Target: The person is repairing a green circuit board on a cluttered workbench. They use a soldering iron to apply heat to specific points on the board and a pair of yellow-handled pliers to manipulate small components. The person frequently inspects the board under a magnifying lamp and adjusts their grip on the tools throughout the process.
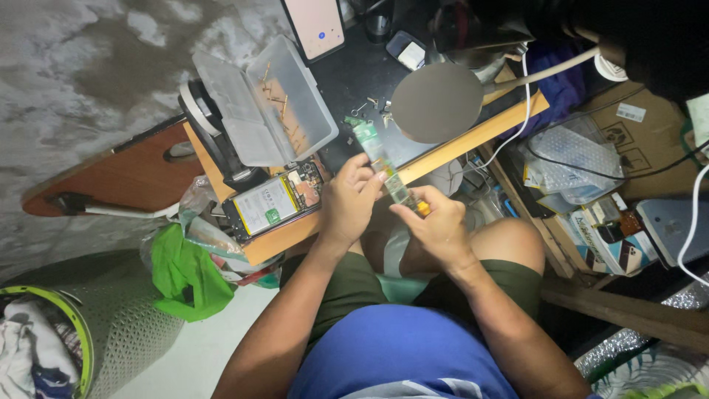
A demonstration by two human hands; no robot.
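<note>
Both hands meet over my lap at the table's near edge, holding a long thin clear strip with green parts (377,155) that slants up toward the table. My left hand (348,199) pinches the strip near its middle. My right hand (437,225) grips the lower end, where a small orange piece (422,209) shows between the fingers. Just left of my left hand lies an opened phone (273,203) with its battery and circuit board exposed. A few small screws and metal bits (369,107) lie on the dark mat (354,74) beyond the strip.
An open clear plastic parts box (266,100) rests at the table's left. A round grey lamp head (437,102) hangs over the mat. A lit phone (316,26) stands at the back. A green bag (185,273) hangs at the left; cardboard boxes, bubble wrap and cables (591,162) crowd the right.
</note>
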